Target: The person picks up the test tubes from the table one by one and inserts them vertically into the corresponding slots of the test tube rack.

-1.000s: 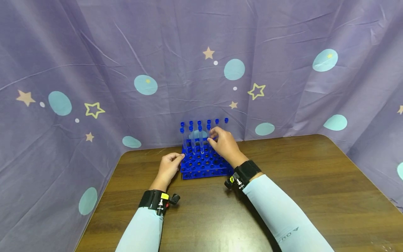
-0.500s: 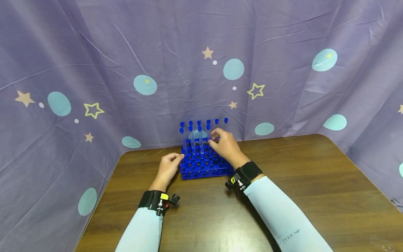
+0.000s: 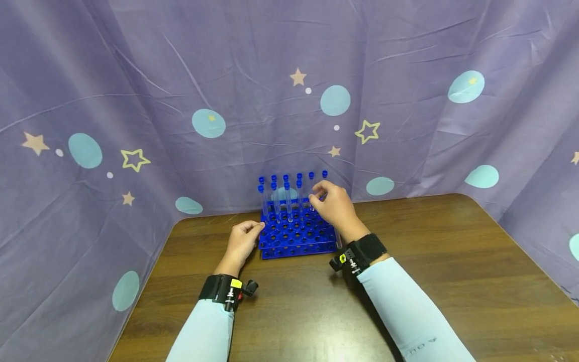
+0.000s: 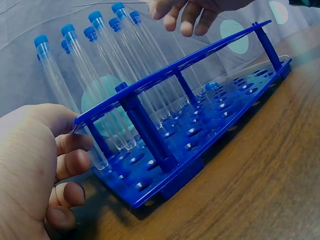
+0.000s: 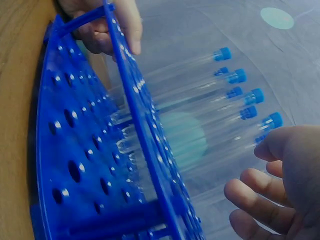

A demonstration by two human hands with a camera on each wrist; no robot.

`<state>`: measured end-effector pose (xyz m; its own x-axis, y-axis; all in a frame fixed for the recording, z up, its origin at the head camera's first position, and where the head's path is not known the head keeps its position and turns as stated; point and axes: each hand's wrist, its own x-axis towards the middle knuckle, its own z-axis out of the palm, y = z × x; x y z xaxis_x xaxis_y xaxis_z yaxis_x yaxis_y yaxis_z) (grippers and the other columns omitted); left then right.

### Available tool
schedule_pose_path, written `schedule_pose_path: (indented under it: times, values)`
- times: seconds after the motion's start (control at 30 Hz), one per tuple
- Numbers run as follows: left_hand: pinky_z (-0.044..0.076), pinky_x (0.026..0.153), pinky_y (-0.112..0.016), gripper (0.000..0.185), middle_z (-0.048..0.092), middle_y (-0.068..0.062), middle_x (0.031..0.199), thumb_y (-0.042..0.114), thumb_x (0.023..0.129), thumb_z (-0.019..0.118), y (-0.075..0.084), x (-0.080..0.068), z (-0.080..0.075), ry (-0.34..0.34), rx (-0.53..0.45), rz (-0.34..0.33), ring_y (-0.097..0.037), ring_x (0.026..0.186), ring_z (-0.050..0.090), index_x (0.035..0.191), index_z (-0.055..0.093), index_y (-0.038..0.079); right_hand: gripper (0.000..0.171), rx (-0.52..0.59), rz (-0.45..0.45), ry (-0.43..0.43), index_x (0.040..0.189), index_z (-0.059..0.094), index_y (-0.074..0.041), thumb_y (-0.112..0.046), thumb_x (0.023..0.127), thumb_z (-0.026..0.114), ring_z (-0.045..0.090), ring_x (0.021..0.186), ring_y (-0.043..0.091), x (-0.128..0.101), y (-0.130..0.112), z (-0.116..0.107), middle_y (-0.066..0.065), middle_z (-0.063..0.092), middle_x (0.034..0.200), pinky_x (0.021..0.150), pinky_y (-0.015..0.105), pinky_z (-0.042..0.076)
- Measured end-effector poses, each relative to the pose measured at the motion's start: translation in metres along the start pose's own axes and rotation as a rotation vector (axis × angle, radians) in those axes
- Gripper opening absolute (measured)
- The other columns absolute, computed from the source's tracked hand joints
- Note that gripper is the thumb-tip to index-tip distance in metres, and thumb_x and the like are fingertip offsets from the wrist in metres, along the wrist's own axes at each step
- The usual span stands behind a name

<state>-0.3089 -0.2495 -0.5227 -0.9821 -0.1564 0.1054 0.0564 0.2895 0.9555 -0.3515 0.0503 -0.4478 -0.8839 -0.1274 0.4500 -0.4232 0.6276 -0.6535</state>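
Observation:
A blue two-tier test tube rack (image 3: pixel 298 232) stands on the table near the curtain. Clear test tubes with blue caps (image 3: pixel 287 186) stand upright in its two back rows, several in each. My left hand (image 3: pixel 243 240) grips the rack's left edge, thumb on the top plate in the left wrist view (image 4: pixel 35 150). Over the rack's right side is my right hand (image 3: pixel 333 203), its fingers loosely bent with nothing between them. In the right wrist view, its thumb (image 5: pixel 280 142) appears close to a capped tube. Part of another tube (image 3: pixel 339 239) shows beside the rack's right edge, mostly hidden by the right forearm.
Wooden table (image 3: pixel 289 311) extends in front of the rack and to both sides. A purple curtain (image 3: pixel 253 100) with stars and teal ovals hangs right behind the table. The front rows of the rack show bare holes (image 3: pixel 296 234).
My right hand has let go of the rightmost tube in the nearer filled row and moved right, leaving that tube upright in the rack. The left hand keeps its place.

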Motion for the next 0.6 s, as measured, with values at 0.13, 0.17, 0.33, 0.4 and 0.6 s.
schedule_pose_path:
  times: [0.13,0.17,0.33,0.4,0.6]
  values:
    - [0.047,0.059,-0.023,0.031,0.060,0.009,0.068,0.025,0.107,0.078,0.000,0.000,0.000,0.002,0.003,0.008,-0.009,0.061,0.054,0.094,0.079,-0.004,0.022,0.015,0.019,0.024,0.122,0.078,-0.008,-0.024,0.106,0.076,0.079,0.089,0.029,0.000,0.003,-0.009,0.008,0.081,0.101,0.080,0.050,0.063]
    - [0.047,0.059,-0.023,0.031,0.060,0.009,0.068,0.025,0.107,0.078,0.000,0.000,0.000,0.002,0.005,0.009,-0.009,0.061,0.054,0.094,0.079,-0.003,0.022,0.017,0.023,0.029,0.122,0.078,-0.009,-0.024,0.106,0.076,0.079,0.089,0.029,0.000,0.004,-0.011,0.009,0.081,0.101,0.080,0.050,0.063]
    - [0.048,0.060,-0.024,0.030,0.060,0.008,0.068,0.025,0.107,0.078,0.000,0.001,-0.001,-0.002,0.016,0.006,-0.010,0.062,0.055,0.095,0.080,-0.003,0.021,0.022,0.045,0.059,0.117,0.079,-0.008,-0.023,0.103,0.078,0.079,0.091,0.031,0.003,0.012,-0.024,0.011,0.082,0.100,0.084,0.052,0.064]
    - [0.049,0.061,-0.024,0.030,0.060,0.008,0.069,0.026,0.107,0.078,0.000,0.001,-0.001,-0.004,0.019,0.004,-0.011,0.063,0.055,0.095,0.080,-0.002,0.021,0.023,0.066,0.068,0.116,0.079,-0.008,-0.024,0.103,0.078,0.079,0.092,0.032,0.004,0.016,-0.030,0.012,0.082,0.099,0.085,0.052,0.064]
    - [0.047,0.060,-0.025,0.031,0.060,0.008,0.068,0.026,0.107,0.078,0.000,-0.001,-0.001,-0.002,0.033,0.005,-0.012,0.061,0.054,0.096,0.080,-0.002,0.024,0.033,0.156,0.041,0.119,0.078,-0.006,-0.024,0.104,0.077,0.076,0.087,0.032,0.005,0.031,-0.045,0.015,0.082,0.100,0.084,0.052,0.061]
